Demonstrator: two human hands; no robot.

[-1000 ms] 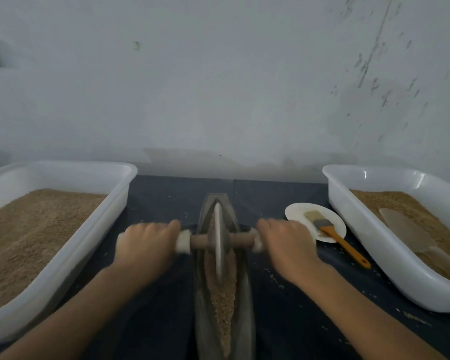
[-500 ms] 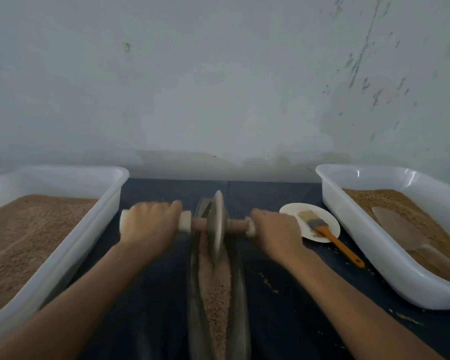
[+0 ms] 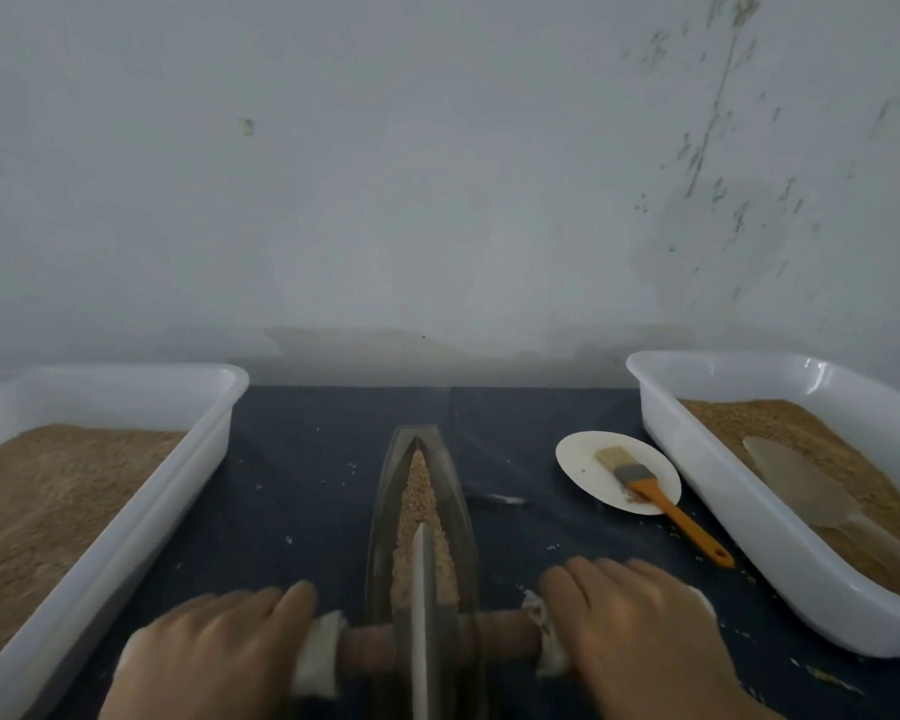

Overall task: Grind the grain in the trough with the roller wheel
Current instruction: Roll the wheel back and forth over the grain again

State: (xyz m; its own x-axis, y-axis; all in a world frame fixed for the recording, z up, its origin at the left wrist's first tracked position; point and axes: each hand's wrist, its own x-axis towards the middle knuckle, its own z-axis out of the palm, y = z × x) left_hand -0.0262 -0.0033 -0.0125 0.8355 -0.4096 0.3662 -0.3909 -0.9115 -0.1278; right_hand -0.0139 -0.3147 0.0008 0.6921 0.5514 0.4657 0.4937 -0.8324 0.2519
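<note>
**Keeping the wheel true at the near end of the trough**

Nearest the camera, the left hand [image 3: 214, 652] and right hand [image 3: 640, 631] each lie over a cloth-wrapped end of the handle [image 3: 500, 636], one on either side of the trough [image 3: 380, 511], fingers folded over the grips. Between them the roller wheel [image 3: 421, 615] stands upright on its edge in the trough's near part. The grain [image 3: 418, 491] lies in the groove beyond the wheel, tapering to the trough's far tip.

To grind well, both hands should bear down evenly, so the wheel does not tip against the trough's walls, and push along its full length. A few loose grains dot the dark surface [image 3: 302, 459] beside the trough, so gentle strokes near the ends would likely limit spills.

Right of the trough sit a plate [image 3: 583, 459] with a brush [image 3: 645, 485], then a grain-filled tub [image 3: 749, 537]; another tub [image 3: 152, 511] sits left.
</note>
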